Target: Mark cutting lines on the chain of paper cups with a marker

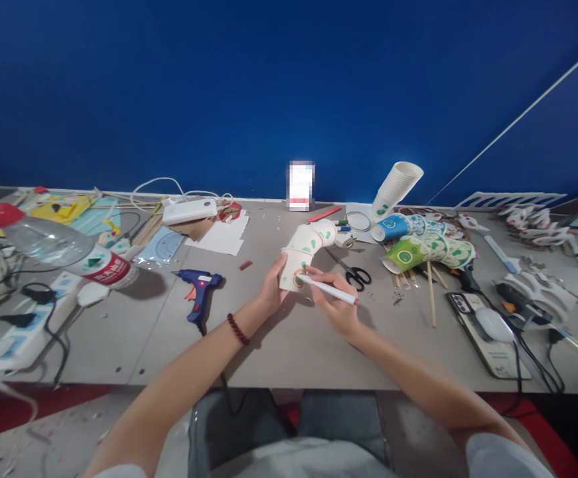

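My left hand (pixel 271 287) grips a curved chain of white paper cups (pixel 299 247) with green marks, joined end to end, above the middle of the table. Between the fingers of my right hand (pixel 337 307) is a white marker pen (pixel 331 290), its tip at an orange-brown ring drawn on the nearest cup. Black scissors (pixel 359 276) lie on the table just beyond my right hand. A blue hot glue gun (pixel 200 289) rests to the left of my left wrist, with a small red light on its body.
Decorated cup chains, one blue (pixel 391 228) and one green (pixel 407 253), lie at the right, before a leaning stack of white cups (pixel 397 189). A large bottle (pixel 60 245) and a power strip (pixel 40 325) occupy the left. A phone (pixel 488 335) lies at the right.
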Motion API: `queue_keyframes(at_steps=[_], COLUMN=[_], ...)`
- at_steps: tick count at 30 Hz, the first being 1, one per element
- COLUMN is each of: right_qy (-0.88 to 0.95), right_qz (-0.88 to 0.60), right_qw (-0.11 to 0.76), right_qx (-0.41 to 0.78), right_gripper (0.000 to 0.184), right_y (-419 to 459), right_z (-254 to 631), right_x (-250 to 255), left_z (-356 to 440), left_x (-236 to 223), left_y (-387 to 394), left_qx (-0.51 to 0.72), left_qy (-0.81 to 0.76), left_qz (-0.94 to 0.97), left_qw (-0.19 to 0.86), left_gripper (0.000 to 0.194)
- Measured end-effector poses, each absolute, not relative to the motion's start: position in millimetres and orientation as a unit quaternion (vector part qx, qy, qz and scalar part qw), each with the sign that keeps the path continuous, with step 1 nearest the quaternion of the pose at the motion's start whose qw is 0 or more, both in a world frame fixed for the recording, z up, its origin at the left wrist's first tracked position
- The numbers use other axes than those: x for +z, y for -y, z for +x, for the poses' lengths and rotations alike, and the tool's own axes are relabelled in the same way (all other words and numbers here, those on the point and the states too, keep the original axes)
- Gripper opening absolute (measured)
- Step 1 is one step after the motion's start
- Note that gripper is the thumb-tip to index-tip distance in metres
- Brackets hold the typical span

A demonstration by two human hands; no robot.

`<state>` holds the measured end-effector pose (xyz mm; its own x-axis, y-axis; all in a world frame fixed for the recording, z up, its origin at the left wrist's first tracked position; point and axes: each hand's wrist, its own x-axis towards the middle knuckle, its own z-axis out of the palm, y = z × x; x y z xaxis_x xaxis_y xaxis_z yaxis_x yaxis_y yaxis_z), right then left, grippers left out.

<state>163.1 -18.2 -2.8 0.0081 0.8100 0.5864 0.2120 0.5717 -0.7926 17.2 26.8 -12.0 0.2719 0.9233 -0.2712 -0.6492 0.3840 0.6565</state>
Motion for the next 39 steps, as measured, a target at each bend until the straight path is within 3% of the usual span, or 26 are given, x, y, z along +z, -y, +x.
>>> queue_keyframes(at_steps=[39], right_qy=[0.640], right_qz=[-0.378], right_qw=[0.591], right_qx=[0.315], right_gripper=[0.006], right_y=[18.8], right_z=[165.8], right_x=[-8.0], left_z=[20.7], left_x=[-7.0], left_y=[-25.6], left_qx=[0.540], left_qy=[-0.325], left_qz=[0.178], left_qw=[0.756], left_gripper=[0.033])
